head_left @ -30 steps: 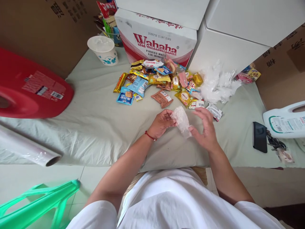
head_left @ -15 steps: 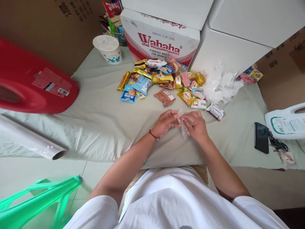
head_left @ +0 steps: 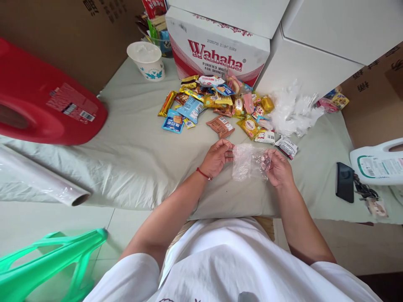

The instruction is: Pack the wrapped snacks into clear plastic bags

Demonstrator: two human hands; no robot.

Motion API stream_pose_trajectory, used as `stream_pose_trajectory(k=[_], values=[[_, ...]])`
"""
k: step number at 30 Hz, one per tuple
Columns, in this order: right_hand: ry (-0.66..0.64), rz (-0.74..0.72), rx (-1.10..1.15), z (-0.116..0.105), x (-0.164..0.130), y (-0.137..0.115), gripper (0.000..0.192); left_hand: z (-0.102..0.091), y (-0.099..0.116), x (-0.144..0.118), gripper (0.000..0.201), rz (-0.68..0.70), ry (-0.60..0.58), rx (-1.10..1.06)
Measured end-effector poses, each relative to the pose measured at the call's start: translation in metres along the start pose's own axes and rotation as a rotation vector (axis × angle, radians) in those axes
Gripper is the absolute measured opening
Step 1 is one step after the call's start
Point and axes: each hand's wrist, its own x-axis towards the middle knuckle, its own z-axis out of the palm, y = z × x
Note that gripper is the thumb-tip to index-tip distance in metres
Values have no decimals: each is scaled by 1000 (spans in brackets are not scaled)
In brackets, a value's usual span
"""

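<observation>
A small clear plastic bag [head_left: 246, 162] is stretched between my two hands just above the pale green cloth [head_left: 132, 159]. My left hand [head_left: 217, 157], with a red string at the wrist, pinches its left edge. Its right edge is gripped by my right hand [head_left: 277, 167]. Just beyond my hands lies a heap of wrapped snack packets [head_left: 217, 107], a brown packet [head_left: 221, 126] nearest to me. A pile of crumpled clear bags [head_left: 292, 111] sits to the right of the snacks.
A Wahaha water carton [head_left: 217, 56] and white boxes [head_left: 315, 54] stand at the back, with a paper cup [head_left: 146, 61] to their left. A red jug [head_left: 47, 109] and film roll [head_left: 40, 180] lie left. A black phone [head_left: 343, 182], keys and a white jug [head_left: 378, 161] lie right. A green stool [head_left: 47, 264] stands at lower left.
The bag was bunched between my hands close together; now my hands have moved apart and the bag is spread out flat between them.
</observation>
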Motion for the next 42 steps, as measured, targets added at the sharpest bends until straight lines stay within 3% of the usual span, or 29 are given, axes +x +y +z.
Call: stream_pose_trajectory(k=[3, 8, 11, 14, 19, 22, 25, 32, 34, 36, 38, 40, 42], values=[[-38, 0, 18, 1, -5, -3, 44, 2, -1, -1, 51, 54, 19, 115], [-190, 45, 63, 9, -11, -2, 39, 4, -9, -3, 56, 218, -65, 342], [-224, 91, 115, 13, -10, 3, 39, 3, -15, -3, 36, 361, -87, 425], [-218, 149, 195, 11, -6, 8, 38, 1, -18, -4, 23, 451, -37, 454], [-100, 121, 240, -3, -1, 11, 40, 4, -17, -10, 20, 463, 24, 397], [-40, 73, 230, -12, -2, 10, 42, 4, -13, -16, 30, 416, 113, 318], [16, 15, 151, -17, -4, 8, 45, -1, -6, -27, 39, 285, 164, 302], [69, -48, -28, -24, -6, 5, 52, -24, 28, -63, 52, -4, 46, 409], [64, -76, -60, -28, -5, 2, 52, -37, 40, -70, 55, -80, 66, 407], [40, -75, -95, -31, -5, 1, 51, -50, 49, -75, 55, -111, 148, 448], [20, -37, -115, -31, -7, 0, 49, -58, 55, -78, 51, -62, 321, 589], [14, 16, -101, -29, -10, 1, 47, -56, 55, -83, 40, 138, 573, 823], [21, 55, -65, -22, -15, 1, 45, -39, 46, -93, 27, 447, 746, 1030]])
